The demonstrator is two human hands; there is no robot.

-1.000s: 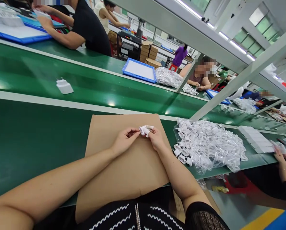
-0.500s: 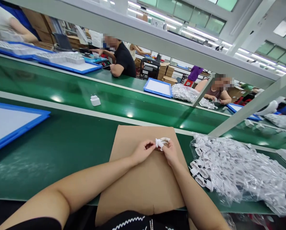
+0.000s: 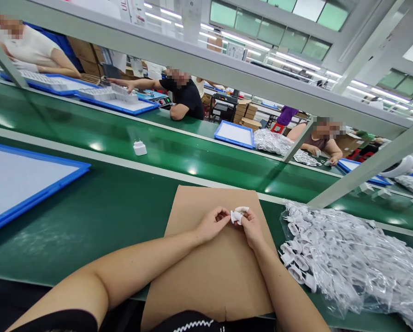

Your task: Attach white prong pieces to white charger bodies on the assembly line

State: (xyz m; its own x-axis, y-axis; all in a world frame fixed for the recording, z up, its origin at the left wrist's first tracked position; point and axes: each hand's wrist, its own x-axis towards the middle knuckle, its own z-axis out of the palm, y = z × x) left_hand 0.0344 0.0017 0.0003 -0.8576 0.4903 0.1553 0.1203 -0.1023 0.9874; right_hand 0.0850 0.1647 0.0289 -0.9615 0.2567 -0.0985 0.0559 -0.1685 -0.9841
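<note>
My right hand [image 3: 252, 229] grips a small white plastic plug housing [image 3: 235, 217] between thumb and fingers, above a sheet of brown cardboard [image 3: 209, 272]. A pale covering wraps the index finger of that hand. From the other side, my left hand [image 3: 213, 224] pinches the left edge of the same piece with thumb and fingertips, its remaining fingers curled. Fine details of the piece are too small to make out. To the right of my right forearm lies a clear plastic bag [image 3: 351, 258] full of similar white housings, some spilling from its near-left side.
A blue-rimmed tray [image 3: 64, 174] with a white base lies at left. Beyond a pale rail, one white plug adapter [image 3: 139, 147] stands on the green conveyor belt [image 3: 179, 159]. A slanted metal post [image 3: 362, 161] rises behind the bag. Co-workers sit across the belt.
My view has shifted slightly, so the bench appears further right and lower. Both hands stay together at the white housing, which appears turned a little. A co-worker in black now stretches an arm toward a tray.
</note>
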